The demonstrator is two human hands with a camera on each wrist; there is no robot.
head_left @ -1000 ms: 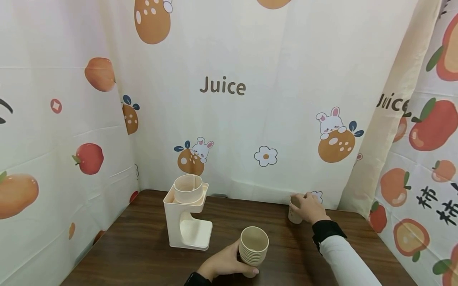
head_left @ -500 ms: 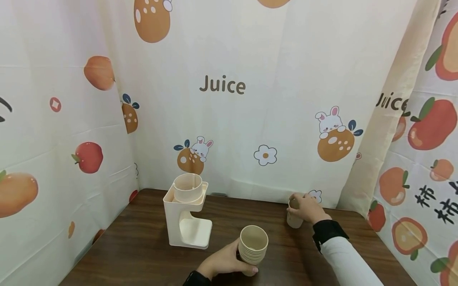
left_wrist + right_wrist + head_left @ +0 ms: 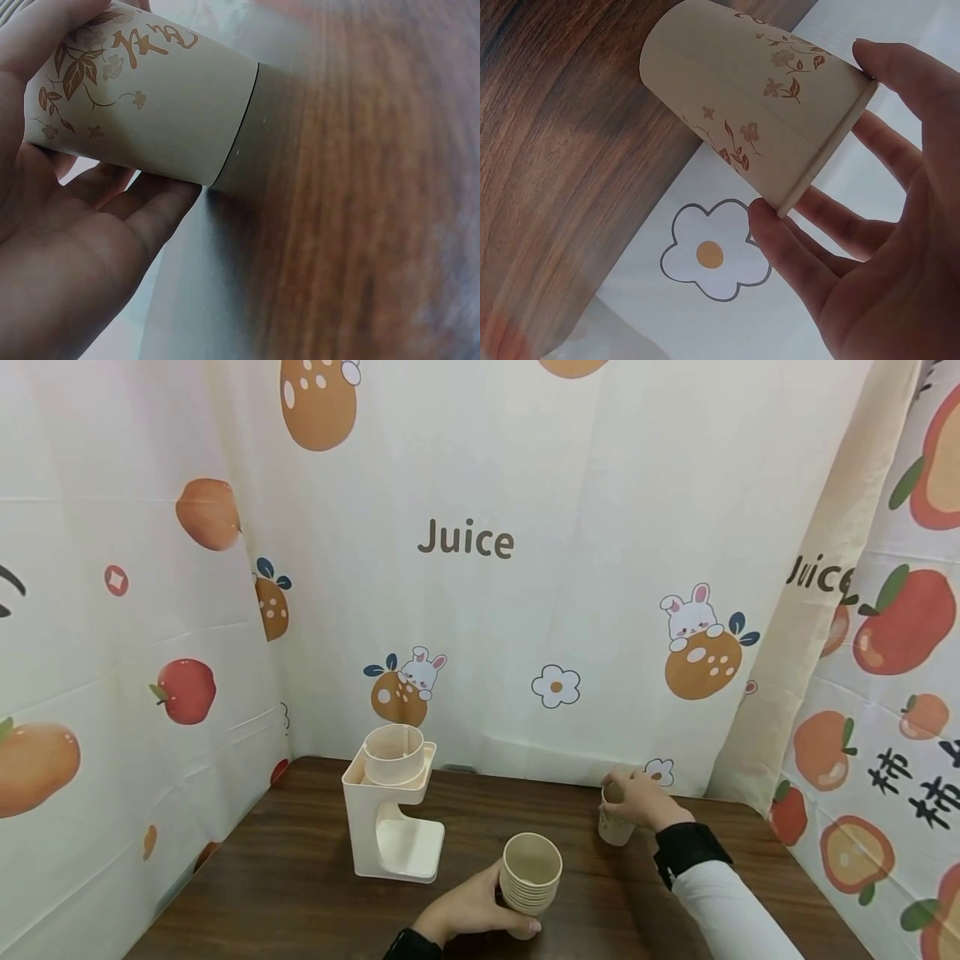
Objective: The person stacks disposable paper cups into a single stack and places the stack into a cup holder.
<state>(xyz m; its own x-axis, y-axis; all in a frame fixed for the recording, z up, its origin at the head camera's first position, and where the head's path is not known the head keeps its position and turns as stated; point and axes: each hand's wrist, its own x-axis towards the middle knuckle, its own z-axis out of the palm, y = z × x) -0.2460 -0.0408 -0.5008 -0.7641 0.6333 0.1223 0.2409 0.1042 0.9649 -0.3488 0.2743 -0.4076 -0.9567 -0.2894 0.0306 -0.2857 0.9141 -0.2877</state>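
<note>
A nested stack of cream paper cups [image 3: 531,881] stands near the front of the table, mouths up. My left hand [image 3: 472,906] grips it low, fingers and thumb around its side. In the left wrist view the bottom cup [image 3: 172,97] shows brown leaf print and meets the wood. Farther back on the right, my right hand [image 3: 647,799] holds a single paper cup [image 3: 615,828] from above by its rim. The right wrist view shows this flower-printed cup [image 3: 757,97] pinched at the rim between thumb and fingers.
Left of the stack stands a cream plastic stand [image 3: 367,839] with a round collar [image 3: 393,764] on top and a flat foot below. A printed curtain [image 3: 480,610] hangs behind the dark wooden table [image 3: 285,877] and along both sides.
My right hand and its cup have shifted slightly left and toward me, with the cup kept upright. The left hand, the stack and the stand stay in place.
</note>
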